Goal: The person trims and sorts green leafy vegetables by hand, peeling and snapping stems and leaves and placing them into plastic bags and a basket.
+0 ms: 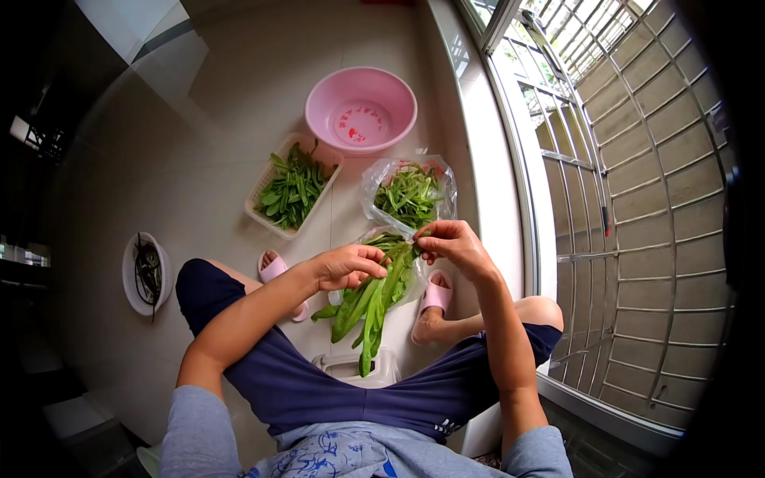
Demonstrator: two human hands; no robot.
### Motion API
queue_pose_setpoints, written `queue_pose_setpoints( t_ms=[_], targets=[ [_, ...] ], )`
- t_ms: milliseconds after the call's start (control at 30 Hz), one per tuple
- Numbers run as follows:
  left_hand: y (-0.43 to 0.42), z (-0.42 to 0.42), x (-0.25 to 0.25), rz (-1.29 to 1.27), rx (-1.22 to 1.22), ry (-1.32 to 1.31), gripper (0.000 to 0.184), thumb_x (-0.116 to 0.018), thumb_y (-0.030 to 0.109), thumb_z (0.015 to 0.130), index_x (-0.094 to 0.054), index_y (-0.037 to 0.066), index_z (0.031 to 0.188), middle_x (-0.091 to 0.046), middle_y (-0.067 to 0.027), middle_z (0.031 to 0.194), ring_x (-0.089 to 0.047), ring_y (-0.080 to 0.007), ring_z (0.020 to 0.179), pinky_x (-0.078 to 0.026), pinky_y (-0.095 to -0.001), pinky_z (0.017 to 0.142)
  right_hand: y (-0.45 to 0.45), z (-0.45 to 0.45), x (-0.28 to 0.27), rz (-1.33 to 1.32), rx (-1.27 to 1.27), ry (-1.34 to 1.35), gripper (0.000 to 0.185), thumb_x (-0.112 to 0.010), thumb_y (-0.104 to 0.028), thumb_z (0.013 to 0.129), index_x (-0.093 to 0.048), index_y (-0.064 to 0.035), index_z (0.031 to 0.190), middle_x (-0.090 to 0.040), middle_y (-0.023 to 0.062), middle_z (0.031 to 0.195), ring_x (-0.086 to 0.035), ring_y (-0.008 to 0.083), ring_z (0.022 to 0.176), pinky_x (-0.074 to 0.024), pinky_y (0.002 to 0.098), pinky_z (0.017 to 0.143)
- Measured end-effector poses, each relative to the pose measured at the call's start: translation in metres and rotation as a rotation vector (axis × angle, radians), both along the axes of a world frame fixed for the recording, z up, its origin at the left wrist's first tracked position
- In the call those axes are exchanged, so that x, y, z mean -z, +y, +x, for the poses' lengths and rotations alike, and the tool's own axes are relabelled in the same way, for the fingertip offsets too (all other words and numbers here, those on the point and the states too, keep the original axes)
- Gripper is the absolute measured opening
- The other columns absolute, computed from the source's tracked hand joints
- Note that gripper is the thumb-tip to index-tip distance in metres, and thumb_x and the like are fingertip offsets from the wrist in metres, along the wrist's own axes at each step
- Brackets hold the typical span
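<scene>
Between my knees hang long leafy greens (370, 307), their stem ends up and leaf tips down. My right hand (453, 245) pinches the stem end of the greens at the upper right. Beside the leaves on the left is my left hand (351, 267), its fingers curled and thumb apart, touching or just over the leaves; whether it grips one is unclear. Behind the greens lies a clear plastic bag (416, 279), partly hidden. Just beyond, another plastic bag (371, 191) holds trimmed green pieces (408, 195). A rectangular basket (263, 217) at its left holds leafy greens (293, 187).
A pink basin (319, 111) stands on the tiled floor (207, 183) beyond the basket. At far left a white round basket (130, 275) holds dark thin strands (148, 271). Pink slippers (437, 295) are on my feet. A window ledge and metal bars (621, 231) line the right.
</scene>
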State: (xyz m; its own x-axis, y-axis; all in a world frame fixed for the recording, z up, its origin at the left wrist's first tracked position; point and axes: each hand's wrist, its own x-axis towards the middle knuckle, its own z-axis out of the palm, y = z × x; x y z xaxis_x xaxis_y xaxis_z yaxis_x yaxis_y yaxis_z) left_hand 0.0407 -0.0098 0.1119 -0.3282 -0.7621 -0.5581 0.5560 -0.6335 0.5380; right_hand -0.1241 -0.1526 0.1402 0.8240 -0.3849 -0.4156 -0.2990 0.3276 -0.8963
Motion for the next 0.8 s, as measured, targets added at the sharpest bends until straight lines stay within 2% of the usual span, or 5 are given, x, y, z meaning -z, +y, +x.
queue_pose_setpoints(
  t_ms=[333, 400, 533, 633, 800],
  targets=[
    [0.001, 0.006, 0.012, 0.015, -0.087, 0.1, 0.024, -0.057, 0.005, 0.071, -0.046, 0.004, 0.092, -0.051, -0.0018, 0.082, -0.053, -0.0074, 0.07, -0.046, -0.0195, 0.061, -0.036, 0.01, 0.031, -0.572, 0.316, 0.076, 0.04, -0.054, -0.004, 0.075, -0.04, 0.0057, 0.111, -0.052, 0.0144, 0.099, -0.056, 0.0163, 0.075, -0.0482, 0.0261, 0.067],
    [-0.001, 0.007, 0.011, 0.016, -0.111, 0.086, 0.023, -0.056, 0.004, 0.072, -0.047, 0.004, 0.093, -0.053, -0.0022, 0.082, -0.054, -0.0082, 0.069, -0.047, -0.0202, 0.062, -0.035, 0.007, 0.037, -0.997, 0.287, 0.086, 0.034, -0.054, -0.001, 0.074, -0.045, 0.0056, 0.106, -0.055, 0.0127, 0.094, -0.057, 0.0145, 0.072, -0.0479, 0.0234, 0.064],
    [-0.002, 0.004, 0.007, -0.003, -0.135, 0.048, 0.021, -0.056, 0.005, 0.073, -0.049, 0.003, 0.092, -0.054, -0.002, 0.08, -0.054, -0.0083, 0.069, -0.046, -0.0202, 0.061, -0.024, 0.009, 0.033, -0.897, 0.287, -0.026, 0.015, -0.054, -0.003, 0.071, -0.058, 0.0053, 0.083, -0.059, 0.0149, 0.076, -0.057, 0.0192, 0.061, -0.0445, 0.0243, 0.056],
    [-0.003, 0.002, 0.007, -0.03, -0.13, -0.101, 0.021, -0.056, 0.007, 0.073, -0.051, 0.002, 0.093, -0.054, -0.002, 0.08, -0.054, -0.0079, 0.069, -0.045, -0.0199, 0.059, -0.004, 0.013, 0.016, -0.509, 0.23, 0.091, 0.015, -0.054, -0.005, 0.072, -0.059, 0.0047, 0.083, -0.059, 0.0102, 0.068, -0.054, 0.0133, 0.056, -0.0431, 0.0223, 0.051],
    [-0.005, -0.006, 0.005, -0.202, -0.256, -0.389, 0.029, -0.057, 0.01, 0.072, -0.05, 0.002, 0.1, -0.054, -0.0007, 0.08, -0.053, -0.0081, 0.069, -0.044, -0.0211, 0.059, 0.023, 0.018, 0.01, -0.441, 0.06, 0.105, 0.018, -0.057, -0.013, 0.073, -0.058, 0.0035, 0.08, -0.057, 0.0062, 0.062, -0.051, 0.0093, 0.053, -0.0422, 0.0218, 0.05]
  ],
)
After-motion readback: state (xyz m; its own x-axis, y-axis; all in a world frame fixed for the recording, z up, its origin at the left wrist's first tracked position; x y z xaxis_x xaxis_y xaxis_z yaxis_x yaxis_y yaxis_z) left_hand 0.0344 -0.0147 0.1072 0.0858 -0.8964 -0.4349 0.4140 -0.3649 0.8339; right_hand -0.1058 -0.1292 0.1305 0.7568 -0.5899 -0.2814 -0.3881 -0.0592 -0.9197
